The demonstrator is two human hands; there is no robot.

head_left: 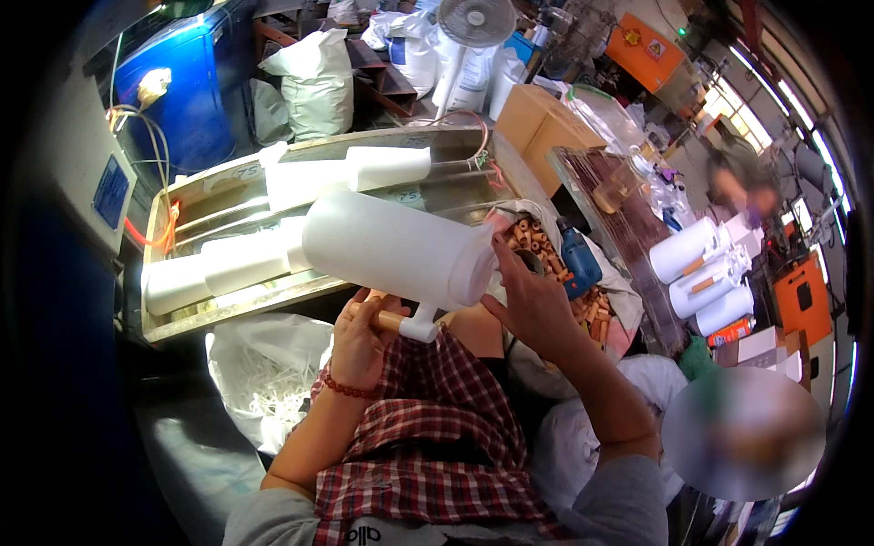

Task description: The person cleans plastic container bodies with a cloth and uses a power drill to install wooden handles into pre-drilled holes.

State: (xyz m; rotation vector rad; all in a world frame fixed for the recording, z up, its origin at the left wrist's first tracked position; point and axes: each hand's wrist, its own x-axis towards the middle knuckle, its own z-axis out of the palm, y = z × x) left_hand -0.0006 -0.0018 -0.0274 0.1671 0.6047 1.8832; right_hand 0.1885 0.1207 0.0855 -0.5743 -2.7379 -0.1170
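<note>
A large white plastic jug (387,246) lies tilted on its side in front of me, above my lap. From its lower side, near the right end, sticks a white stub (421,323) carrying a tan wooden handle grip (390,321). My left hand (357,350) is closed round this grip, with the fingertips partly behind it. At the jug's right end, my right hand (537,305) grips the rim between thumb and fingers. Some of those fingers are hidden behind the jug.
Behind the jug stands a long wooden trough (228,325) with several white containers. To the right, a sack holds wooden grips (533,238) beside a blue power tool (580,262). Jugs with wooden grips (706,282) stand farther right. A plastic bag of white scraps (273,387) sits at left.
</note>
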